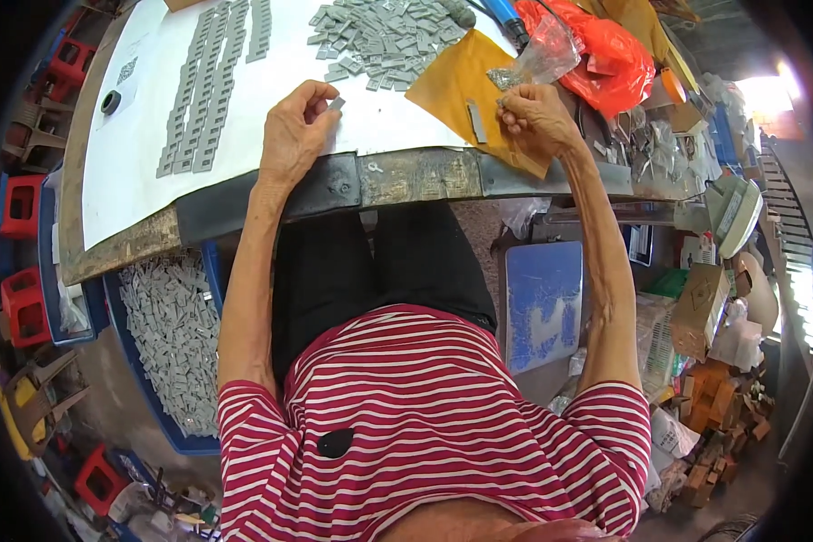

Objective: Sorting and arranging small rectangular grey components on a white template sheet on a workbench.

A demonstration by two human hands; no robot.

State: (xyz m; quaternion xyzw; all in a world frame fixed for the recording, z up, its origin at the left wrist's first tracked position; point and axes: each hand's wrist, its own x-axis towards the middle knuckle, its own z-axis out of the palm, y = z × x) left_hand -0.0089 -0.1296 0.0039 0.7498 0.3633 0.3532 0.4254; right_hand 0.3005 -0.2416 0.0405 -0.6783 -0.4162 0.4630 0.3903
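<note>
My left hand rests on the white sheet and pinches a small grey plastic piece between thumb and fingers. My right hand is closed at the mouth of a clear plastic bag, over a yellow-brown envelope. A small grey strip lies on the envelope just left of that hand. A loose pile of grey pieces lies beyond both hands. Rows of the same grey pieces are lined up at the left of the sheet.
The worn table edge runs in front of my lap. A blue tub of grey pieces sits on the floor at left, a blue tray at right. An orange plastic bag and cluttered boxes fill the right side. Red stools stand at left.
</note>
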